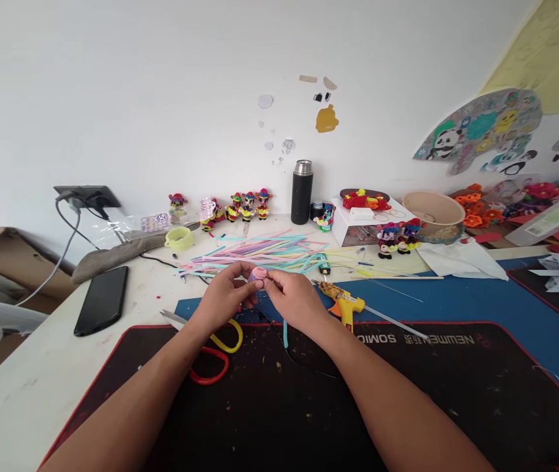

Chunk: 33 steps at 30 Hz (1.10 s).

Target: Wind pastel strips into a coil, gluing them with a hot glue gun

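The roll [259, 273] is a small, soft-looking piece, a rounded pink coil on top with lavender showing beneath it, held up between both hands over the far edge of the mat [279, 413] on the tabletop [18, 393]. The fingers [252, 287] of the left hand [224, 296] are closed on its left side, thumb toward the camera; those of the right hand [298, 300] are pinched together against its right side. The hands hide its underside. A pale blue strip [285, 334] hangs below the right hand; whether it joins the roll I cannot tell. Just beyond lie loose stems [260, 250] in pink, lavender, yellow and pale blue. The mat is black with a red border, and its far edge carries the words "SOMIC" and "NEWMEN", with smaller characters between them too blurred to read. The yellow glue gun [347, 305] near the right hand bears a small label that cannot be made out. A green-and-white label [544, 222] on the clear box [520, 233] at far right is likewise illegible.
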Available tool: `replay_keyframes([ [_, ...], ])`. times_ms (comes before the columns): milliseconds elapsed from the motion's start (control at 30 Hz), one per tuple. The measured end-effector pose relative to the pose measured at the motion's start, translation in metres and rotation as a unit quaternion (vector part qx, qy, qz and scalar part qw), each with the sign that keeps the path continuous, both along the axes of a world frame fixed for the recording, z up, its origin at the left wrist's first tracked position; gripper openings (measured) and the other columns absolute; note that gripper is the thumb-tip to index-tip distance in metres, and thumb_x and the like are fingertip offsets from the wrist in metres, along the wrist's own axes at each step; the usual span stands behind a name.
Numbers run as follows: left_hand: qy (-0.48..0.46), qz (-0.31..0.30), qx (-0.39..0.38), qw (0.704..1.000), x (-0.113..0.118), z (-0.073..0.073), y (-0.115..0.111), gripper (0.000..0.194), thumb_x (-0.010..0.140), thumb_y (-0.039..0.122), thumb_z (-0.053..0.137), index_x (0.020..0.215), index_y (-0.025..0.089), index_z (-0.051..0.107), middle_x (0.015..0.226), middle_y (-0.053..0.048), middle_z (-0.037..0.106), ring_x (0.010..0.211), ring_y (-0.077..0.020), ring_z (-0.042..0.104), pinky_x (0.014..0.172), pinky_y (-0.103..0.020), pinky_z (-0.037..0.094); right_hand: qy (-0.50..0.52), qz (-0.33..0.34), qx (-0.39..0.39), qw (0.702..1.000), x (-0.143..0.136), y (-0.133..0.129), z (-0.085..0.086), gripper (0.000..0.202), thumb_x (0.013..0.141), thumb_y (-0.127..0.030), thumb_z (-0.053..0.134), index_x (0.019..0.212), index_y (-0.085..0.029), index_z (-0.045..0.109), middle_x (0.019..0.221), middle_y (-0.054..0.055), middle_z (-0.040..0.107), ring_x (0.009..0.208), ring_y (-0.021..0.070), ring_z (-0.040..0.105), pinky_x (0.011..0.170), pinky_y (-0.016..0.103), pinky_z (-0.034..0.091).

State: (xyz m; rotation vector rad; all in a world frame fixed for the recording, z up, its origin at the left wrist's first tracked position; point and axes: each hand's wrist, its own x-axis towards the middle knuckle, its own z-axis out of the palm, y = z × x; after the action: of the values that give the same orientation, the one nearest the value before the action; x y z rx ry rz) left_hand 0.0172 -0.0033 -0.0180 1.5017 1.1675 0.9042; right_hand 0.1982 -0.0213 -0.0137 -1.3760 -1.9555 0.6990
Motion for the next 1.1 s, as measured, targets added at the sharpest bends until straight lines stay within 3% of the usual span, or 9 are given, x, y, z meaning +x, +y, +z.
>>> replay_keyframes([
  [333,-0.033,-0.024,-0.022,0.999,0.0,-0.001,0.002,0.056,0.073,0.051,0.085,0.112,0.021,0.059,0.08,0.005,0.059,0.052,-0.0118,0.063,0.044,-0.022,0.048,-0.003,0.007,0.011,1.0,0.0,-0.001,0.001,0.026,0.102,-0.025,0.053,0.109,-0.023,0.078,0.096,0.007,0.079,0.084,0.022,0.066,0.069,0.027,0.039],
  [567,-0.026,-0.035,-0.011,0.999,0.003,0.004,-0.003,0.058,0.078,0.057,0.08,0.12,0.02,0.066,0.08,0.0,0.069,0.065,-0.0185,0.069,0.062,-0.032,0.06,-0.016,-0.01,0.01,1.0,0.001,-0.001,0.003,0.027,0.103,-0.026,0.053,0.111,-0.022,0.078,0.09,0.006,0.079,0.077,0.0211,0.066,0.066,0.028,0.037],
  [700,-0.029,-0.04,-0.015,0.999,0.003,0.007,-0.006,0.062,0.083,0.063,0.072,0.128,0.02,0.068,0.101,-0.006,0.075,0.073,-0.0221,0.074,0.075,-0.04,0.064,-0.035,-0.028,0.006,0.999,0.001,-0.002,0.005,0.028,0.103,-0.032,0.053,0.113,-0.024,0.078,0.08,0.004,0.076,0.07,0.0206,0.063,0.062,0.029,0.033],
  [833,-0.023,-0.026,-0.006,0.999,0.004,0.008,-0.006,0.059,0.085,0.067,0.068,0.12,0.019,0.073,0.119,-0.009,0.073,0.079,-0.0226,0.073,0.07,-0.037,0.065,-0.07,-0.025,0.028,0.997,0.001,-0.001,0.004,0.026,0.102,-0.029,0.055,0.112,-0.023,0.078,0.084,0.005,0.077,0.075,0.0215,0.064,0.063,0.03,0.033],
  [967,0.005,-0.026,0.006,1.0,0.004,0.008,-0.005,0.057,0.085,0.068,0.068,0.113,0.019,0.073,0.111,-0.008,0.074,0.074,-0.0201,0.07,0.059,-0.031,0.062,-0.101,-0.019,0.039,0.994,0.0,-0.001,0.002,0.025,0.103,-0.028,0.055,0.11,-0.022,0.078,0.091,0.007,0.079,0.081,0.0225,0.067,0.065,0.031,0.034],
  [1100,0.001,-0.043,-0.016,0.999,0.004,0.009,-0.004,0.056,0.085,0.067,0.068,0.112,0.018,0.069,0.099,-0.006,0.074,0.07,-0.0189,0.071,0.064,-0.033,0.063,-0.123,-0.016,0.037,0.992,0.0,-0.002,0.001,0.026,0.104,-0.028,0.053,0.112,-0.022,0.077,0.097,0.006,0.08,0.084,0.0223,0.068,0.066,0.031,0.034],
])
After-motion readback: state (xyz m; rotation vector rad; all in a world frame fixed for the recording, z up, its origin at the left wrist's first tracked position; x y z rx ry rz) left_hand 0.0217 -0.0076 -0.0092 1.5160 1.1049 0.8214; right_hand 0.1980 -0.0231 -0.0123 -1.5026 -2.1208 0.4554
